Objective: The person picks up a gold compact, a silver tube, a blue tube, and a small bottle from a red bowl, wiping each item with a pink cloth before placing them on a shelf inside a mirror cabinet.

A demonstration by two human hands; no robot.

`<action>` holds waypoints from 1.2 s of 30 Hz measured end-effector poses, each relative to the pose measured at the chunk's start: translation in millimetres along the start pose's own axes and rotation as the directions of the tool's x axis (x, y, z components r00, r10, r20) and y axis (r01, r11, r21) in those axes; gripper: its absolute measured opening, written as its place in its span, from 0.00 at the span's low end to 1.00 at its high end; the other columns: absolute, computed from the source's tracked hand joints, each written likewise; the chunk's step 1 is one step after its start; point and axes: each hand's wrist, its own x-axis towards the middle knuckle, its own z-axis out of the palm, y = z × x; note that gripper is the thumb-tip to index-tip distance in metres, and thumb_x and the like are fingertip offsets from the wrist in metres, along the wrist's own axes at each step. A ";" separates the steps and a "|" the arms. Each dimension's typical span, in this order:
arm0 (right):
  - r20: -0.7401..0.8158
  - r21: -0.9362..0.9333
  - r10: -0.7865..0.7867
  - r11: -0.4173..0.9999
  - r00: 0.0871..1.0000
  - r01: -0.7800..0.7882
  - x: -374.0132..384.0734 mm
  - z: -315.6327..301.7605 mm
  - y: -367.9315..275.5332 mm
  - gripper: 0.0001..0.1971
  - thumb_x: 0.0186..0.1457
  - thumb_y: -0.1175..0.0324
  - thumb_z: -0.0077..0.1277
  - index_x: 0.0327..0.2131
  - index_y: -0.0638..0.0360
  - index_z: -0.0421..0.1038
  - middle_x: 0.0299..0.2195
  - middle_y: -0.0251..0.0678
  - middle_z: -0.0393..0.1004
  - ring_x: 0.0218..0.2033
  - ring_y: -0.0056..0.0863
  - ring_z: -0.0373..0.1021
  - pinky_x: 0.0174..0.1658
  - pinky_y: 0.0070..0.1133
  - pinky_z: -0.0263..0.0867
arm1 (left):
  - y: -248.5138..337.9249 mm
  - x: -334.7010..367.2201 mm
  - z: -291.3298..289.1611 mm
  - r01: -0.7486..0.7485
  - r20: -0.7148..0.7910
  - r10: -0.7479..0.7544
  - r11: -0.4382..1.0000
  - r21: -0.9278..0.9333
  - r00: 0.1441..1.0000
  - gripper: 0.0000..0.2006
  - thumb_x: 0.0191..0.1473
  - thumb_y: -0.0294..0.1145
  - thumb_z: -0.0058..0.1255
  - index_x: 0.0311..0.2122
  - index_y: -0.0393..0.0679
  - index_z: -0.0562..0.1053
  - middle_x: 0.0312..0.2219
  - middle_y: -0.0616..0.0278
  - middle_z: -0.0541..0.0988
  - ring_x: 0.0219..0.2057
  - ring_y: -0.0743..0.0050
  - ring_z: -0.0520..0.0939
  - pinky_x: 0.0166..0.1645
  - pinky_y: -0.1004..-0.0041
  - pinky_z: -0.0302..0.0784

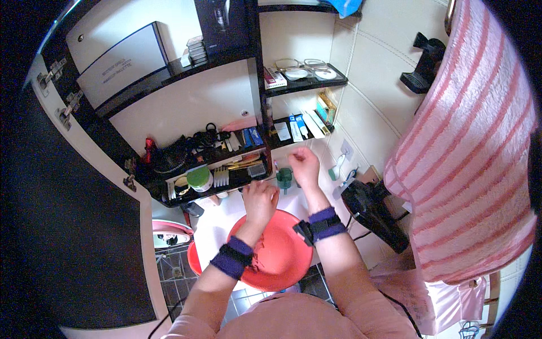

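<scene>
My left hand (261,202) is at the front edge of the lowest cabinet shelf, left of a green cup (284,178). Its fingers are curled in; whatever they may hold is hidden. Up and to the right, my right hand (305,168) is raised beside the cup, with fingers closed toward the thumb and their contents too small to make out. A thin brush handle (276,165) shows by the cup. Beneath both forearms sits a red basin (285,248) on the white counter (217,220). Dark purple bands circle both wrists.
The open cabinet door (84,214) fills the left. On the shelves are a green-lidded jar (199,178), combs, tubes and eyeglasses (307,69). A black hair dryer (372,213) lies at the right, near a hanging pink striped towel (463,158) and a wall holder (422,62).
</scene>
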 end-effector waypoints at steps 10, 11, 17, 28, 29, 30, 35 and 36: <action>0.060 -0.376 -0.183 0.907 0.981 0.192 93.0 31.9 -28.9 0.06 0.41 0.71 0.59 0.27 0.60 0.77 0.25 0.40 0.79 0.26 0.31 0.76 0.33 0.25 0.71 | -16.5 -71.1 2.7 0.290 0.135 -0.277 0.953 -0.090 0.951 0.02 0.45 0.34 0.57 0.27 0.52 0.78 0.27 0.70 0.78 0.36 0.64 0.76 0.39 0.61 0.67; 0.092 -0.413 -0.166 0.891 0.982 0.189 94.4 31.4 -27.4 0.07 0.41 0.71 0.59 0.27 0.60 0.78 0.25 0.40 0.79 0.26 0.31 0.76 0.33 0.25 0.71 | -18.3 -73.3 2.3 0.298 0.134 -0.286 0.951 -0.082 0.949 0.03 0.46 0.34 0.57 0.28 0.52 0.78 0.27 0.70 0.78 0.36 0.64 0.76 0.39 0.61 0.67; 0.169 -0.472 -0.167 0.851 0.971 0.228 99.6 27.2 -14.8 0.09 0.43 0.70 0.59 0.30 0.64 0.78 0.26 0.43 0.79 0.27 0.30 0.77 0.33 0.23 0.71 | -23.9 -78.1 -0.5 0.312 0.123 -0.300 0.946 -0.085 0.946 0.02 0.46 0.34 0.56 0.28 0.52 0.78 0.27 0.69 0.79 0.35 0.63 0.77 0.38 0.61 0.69; 0.112 -0.392 -0.263 0.874 0.958 0.286 90.8 15.7 -15.4 0.08 0.50 0.74 0.54 0.35 0.65 0.78 0.29 0.44 0.79 0.30 0.29 0.77 0.36 0.21 0.71 | -14.9 -86.6 -12.7 0.332 0.165 -0.308 0.932 -0.144 0.937 0.03 0.46 0.33 0.56 0.29 0.52 0.78 0.30 0.67 0.80 0.36 0.62 0.77 0.40 0.61 0.70; 0.120 -0.381 -0.278 0.874 0.953 0.303 90.4 15.6 -14.5 0.09 0.50 0.75 0.54 0.36 0.65 0.77 0.30 0.44 0.79 0.31 0.29 0.77 0.37 0.21 0.71 | -15.5 -88.1 -14.0 0.339 0.189 -0.311 0.930 -0.142 0.932 0.03 0.46 0.34 0.57 0.29 0.52 0.78 0.31 0.66 0.80 0.37 0.61 0.77 0.40 0.61 0.70; 0.121 -0.375 -0.293 0.871 0.949 0.316 90.4 16.1 -13.5 0.09 0.50 0.75 0.54 0.36 0.65 0.77 0.31 0.44 0.79 0.32 0.29 0.77 0.38 0.20 0.71 | -15.8 -89.6 -15.4 0.328 0.180 -0.302 0.935 -0.136 0.936 0.04 0.46 0.34 0.57 0.29 0.52 0.78 0.31 0.66 0.80 0.36 0.61 0.77 0.40 0.61 0.70; 0.092 -0.153 -0.267 0.948 0.959 0.278 83.8 16.9 -9.8 0.11 0.48 0.79 0.52 0.37 0.61 0.77 0.33 0.42 0.79 0.34 0.32 0.77 0.40 0.24 0.71 | -15.1 -99.2 -23.8 0.328 0.203 -0.303 0.938 -0.107 0.931 0.04 0.44 0.33 0.57 0.30 0.52 0.78 0.30 0.66 0.80 0.35 0.59 0.77 0.40 0.61 0.71; 0.075 -0.111 -0.256 0.958 0.964 0.263 78.5 15.3 -9.7 0.10 0.49 0.79 0.52 0.37 0.61 0.77 0.33 0.42 0.79 0.34 0.31 0.77 0.40 0.23 0.71 | -15.1 -101.4 -25.8 0.341 0.212 -0.313 0.933 -0.114 0.926 0.04 0.44 0.33 0.56 0.29 0.52 0.78 0.30 0.66 0.80 0.36 0.60 0.77 0.41 0.60 0.71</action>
